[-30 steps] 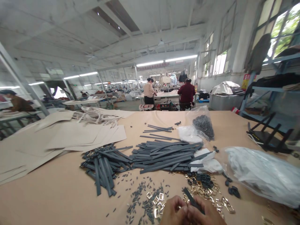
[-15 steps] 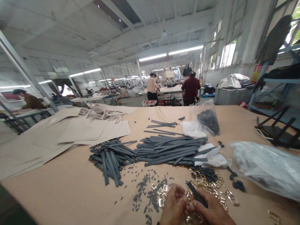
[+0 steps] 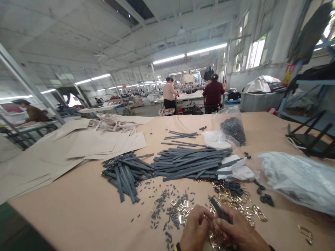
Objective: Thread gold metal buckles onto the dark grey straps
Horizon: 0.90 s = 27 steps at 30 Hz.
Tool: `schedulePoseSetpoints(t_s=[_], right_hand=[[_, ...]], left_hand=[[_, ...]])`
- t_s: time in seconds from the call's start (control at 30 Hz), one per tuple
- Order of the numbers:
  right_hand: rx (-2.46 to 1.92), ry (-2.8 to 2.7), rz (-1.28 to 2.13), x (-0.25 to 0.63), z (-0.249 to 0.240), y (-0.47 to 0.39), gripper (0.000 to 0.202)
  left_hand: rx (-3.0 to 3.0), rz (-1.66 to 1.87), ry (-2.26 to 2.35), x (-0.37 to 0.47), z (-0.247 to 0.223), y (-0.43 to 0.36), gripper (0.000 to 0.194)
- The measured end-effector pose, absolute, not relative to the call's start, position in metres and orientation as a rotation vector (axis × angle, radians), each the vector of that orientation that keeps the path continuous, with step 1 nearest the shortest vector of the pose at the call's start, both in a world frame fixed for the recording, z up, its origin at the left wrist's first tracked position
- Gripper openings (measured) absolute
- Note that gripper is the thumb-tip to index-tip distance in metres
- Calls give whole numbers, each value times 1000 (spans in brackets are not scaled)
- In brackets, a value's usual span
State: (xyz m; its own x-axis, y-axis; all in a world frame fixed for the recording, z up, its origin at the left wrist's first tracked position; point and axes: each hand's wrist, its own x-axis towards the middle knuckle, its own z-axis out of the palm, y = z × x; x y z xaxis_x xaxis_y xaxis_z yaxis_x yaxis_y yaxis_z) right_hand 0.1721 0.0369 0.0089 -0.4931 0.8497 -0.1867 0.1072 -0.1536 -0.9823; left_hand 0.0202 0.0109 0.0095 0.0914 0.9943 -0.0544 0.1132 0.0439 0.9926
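Observation:
My right hand (image 3: 239, 226) is closed around a dark grey strap (image 3: 219, 208), whose free end points up and to the left. Beside it, my left hand (image 3: 195, 226) pinches finger and thumb together close to the strap's lower part. What sits in that pinch is small and mostly hidden. Under and behind both hands lie gold metal buckles (image 3: 231, 200) in a loose heap. Left of my left hand are a few more gold buckles (image 3: 184, 209) and scattered small dark grey pieces (image 3: 171, 216).
Long grey straps (image 3: 193, 162) lie in a pile ahead, with a bundle of straps (image 3: 125, 177) to its left. Pale flat panels (image 3: 94, 144) cover the left side. Plastic bags (image 3: 295, 177) lie right. People (image 3: 213, 92) work at tables beyond.
My left finger and thumb have come closer together and nearer the strap. The right hand still holds the strap. The camera view has shifted slightly.

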Motion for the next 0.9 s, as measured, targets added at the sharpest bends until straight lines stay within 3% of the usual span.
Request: schedulePoseSetpoints(t_s=[0.17, 0.4, 0.6, 0.77, 0.9], right_hand=[[-1194, -1646, 1574, 171, 3, 39, 13], [-1283, -1724, 1403, 172, 4, 40, 28], [-1256, -1696, 1541, 171, 10, 34, 31], [-1271, -1677, 1524, 171, 5, 35, 29], [-1225, -1600, 1616, 170, 7, 34, 29]], left_hand=[[1086, 964, 1216, 22, 4, 13, 22], [1495, 944, 1309, 21, 24, 7, 27], [1170, 969, 1205, 21, 12, 6, 26], [1631, 974, 1503, 14, 19, 2, 20], [1765, 969, 1477, 12, 32, 2, 19]])
